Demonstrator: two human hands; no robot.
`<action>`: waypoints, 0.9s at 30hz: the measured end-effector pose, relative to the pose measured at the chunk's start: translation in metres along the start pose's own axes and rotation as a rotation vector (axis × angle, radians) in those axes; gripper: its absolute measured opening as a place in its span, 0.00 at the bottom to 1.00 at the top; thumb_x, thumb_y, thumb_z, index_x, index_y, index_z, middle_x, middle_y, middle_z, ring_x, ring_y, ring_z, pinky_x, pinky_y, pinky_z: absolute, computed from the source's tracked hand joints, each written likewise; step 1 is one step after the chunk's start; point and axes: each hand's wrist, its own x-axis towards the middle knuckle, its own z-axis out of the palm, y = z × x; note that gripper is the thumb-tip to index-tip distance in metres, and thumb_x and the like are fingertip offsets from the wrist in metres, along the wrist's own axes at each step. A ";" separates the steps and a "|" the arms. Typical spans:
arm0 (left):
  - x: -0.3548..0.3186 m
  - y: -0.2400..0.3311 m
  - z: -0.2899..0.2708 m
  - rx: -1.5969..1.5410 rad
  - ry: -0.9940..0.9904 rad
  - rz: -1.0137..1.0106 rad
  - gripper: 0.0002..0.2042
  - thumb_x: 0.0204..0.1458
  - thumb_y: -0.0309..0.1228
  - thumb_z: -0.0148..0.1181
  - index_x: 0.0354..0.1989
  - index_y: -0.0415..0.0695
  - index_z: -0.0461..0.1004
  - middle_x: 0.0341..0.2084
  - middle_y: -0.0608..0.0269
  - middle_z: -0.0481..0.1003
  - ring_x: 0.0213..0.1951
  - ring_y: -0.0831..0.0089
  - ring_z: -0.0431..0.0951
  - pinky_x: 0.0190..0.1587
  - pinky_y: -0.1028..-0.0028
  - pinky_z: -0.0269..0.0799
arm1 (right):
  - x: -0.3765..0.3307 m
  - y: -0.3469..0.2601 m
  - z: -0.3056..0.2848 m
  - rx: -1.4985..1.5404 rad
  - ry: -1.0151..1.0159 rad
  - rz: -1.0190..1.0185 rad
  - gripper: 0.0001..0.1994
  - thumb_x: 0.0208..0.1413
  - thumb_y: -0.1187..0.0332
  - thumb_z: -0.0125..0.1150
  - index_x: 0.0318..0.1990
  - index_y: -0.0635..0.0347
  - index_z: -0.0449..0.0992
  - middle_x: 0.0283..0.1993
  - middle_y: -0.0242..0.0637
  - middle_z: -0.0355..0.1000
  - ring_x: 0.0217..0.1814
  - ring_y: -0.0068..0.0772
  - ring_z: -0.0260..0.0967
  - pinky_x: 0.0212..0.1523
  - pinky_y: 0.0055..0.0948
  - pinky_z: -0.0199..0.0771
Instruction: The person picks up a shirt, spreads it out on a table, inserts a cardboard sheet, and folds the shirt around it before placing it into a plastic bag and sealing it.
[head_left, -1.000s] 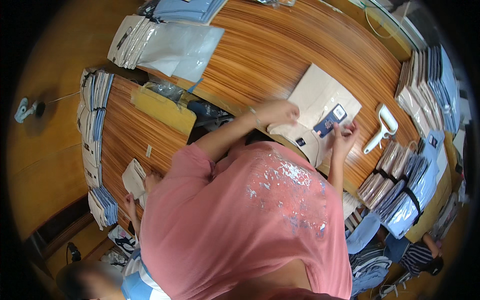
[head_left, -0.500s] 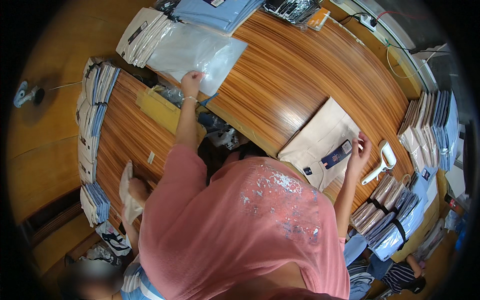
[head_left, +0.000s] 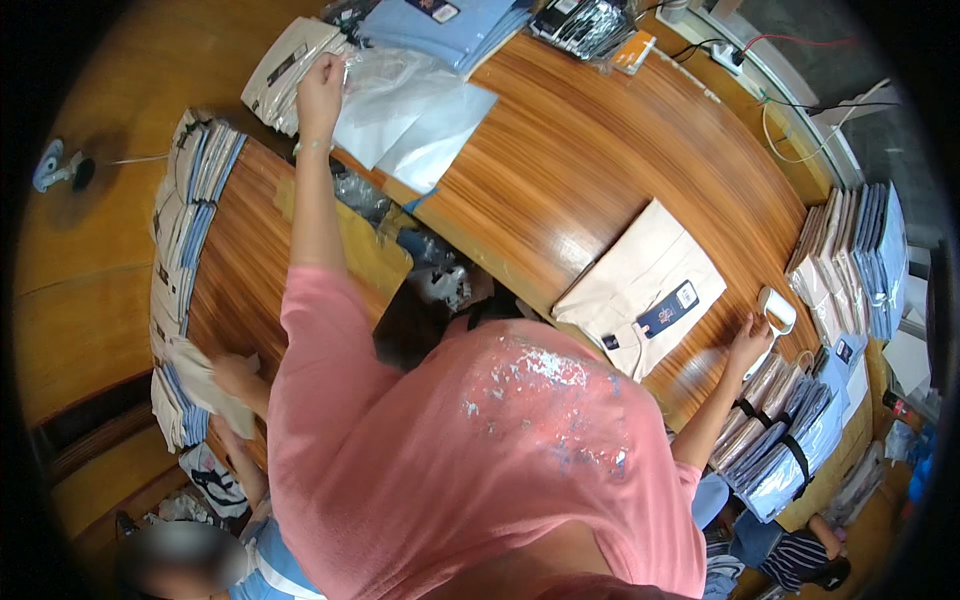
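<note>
My left hand is at the far left of the table, its fingers pinched on the edge of a clear plastic bag. That bag lifts and creases above more flat clear bags. On the right, my right hand has its fingers closed at the handle of a white lint roller, whose head points away from me. Between my hands, near the table's front edge, lies a folded beige garment with a dark blue hang tag on top.
Beige folded garments and blue ones are stacked at the far left. Bagged stacks and strapped bundles line the right side. At the left side table, a co-worker's hand handles a beige cloth beside garment stacks.
My left hand has moved farther away and left, pulling up a plastic bag from the pile. My right hand has left the garment for the lint roller. The co-worker's cloth has shifted toward the stacks.
</note>
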 end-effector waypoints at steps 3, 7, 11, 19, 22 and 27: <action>-0.018 0.047 0.015 -0.282 -0.066 0.008 0.11 0.60 0.33 0.45 0.32 0.40 0.71 0.18 0.69 0.69 0.19 0.82 0.65 0.25 0.80 0.67 | 0.003 -0.058 -0.015 0.337 0.046 -0.083 0.16 0.56 0.68 0.55 0.49 0.67 0.70 0.46 0.46 0.69 0.46 0.38 0.67 0.48 0.30 0.67; -0.101 0.122 0.085 -0.696 -0.357 -0.238 0.09 0.60 0.37 0.45 0.39 0.44 0.67 0.23 0.66 0.71 0.23 0.79 0.72 0.28 0.79 0.69 | -0.029 -0.225 -0.023 1.050 -0.556 -0.232 0.20 0.51 0.67 0.59 0.53 0.58 0.69 0.56 0.40 0.66 0.59 0.36 0.62 0.56 0.32 0.63; -0.150 0.178 0.145 -0.993 -0.698 -0.385 0.09 0.60 0.38 0.45 0.37 0.45 0.66 0.20 0.68 0.67 0.20 0.80 0.68 0.22 0.80 0.64 | -0.029 -0.306 -0.001 1.220 -0.351 -0.238 0.26 0.47 0.65 0.66 0.53 0.66 0.67 0.56 0.45 0.63 0.59 0.33 0.59 0.56 0.29 0.62; -0.122 0.159 0.217 -0.904 -0.540 -0.205 0.09 0.60 0.33 0.46 0.39 0.41 0.69 0.22 0.74 0.67 0.23 0.87 0.63 0.24 0.82 0.61 | 0.005 -0.237 -0.038 1.239 -0.767 -0.023 0.08 0.54 0.67 0.60 0.31 0.63 0.76 0.24 0.24 0.69 0.25 0.13 0.60 0.28 0.15 0.59; -0.124 0.179 0.229 -1.036 -0.449 -0.238 0.10 0.61 0.33 0.45 0.36 0.39 0.70 0.25 0.72 0.70 0.26 0.86 0.64 0.28 0.84 0.61 | 0.016 -0.206 -0.052 1.155 -0.593 0.030 0.09 0.55 0.66 0.59 0.30 0.63 0.75 0.20 0.23 0.66 0.23 0.13 0.59 0.25 0.16 0.57; -0.156 0.200 0.233 -0.674 -0.431 0.081 0.11 0.60 0.34 0.47 0.29 0.41 0.68 0.21 0.69 0.70 0.25 0.82 0.67 0.25 0.79 0.61 | -0.006 -0.228 -0.086 1.344 -0.452 0.114 0.12 0.58 0.64 0.52 0.41 0.66 0.72 0.29 0.31 0.70 0.29 0.18 0.65 0.35 0.17 0.66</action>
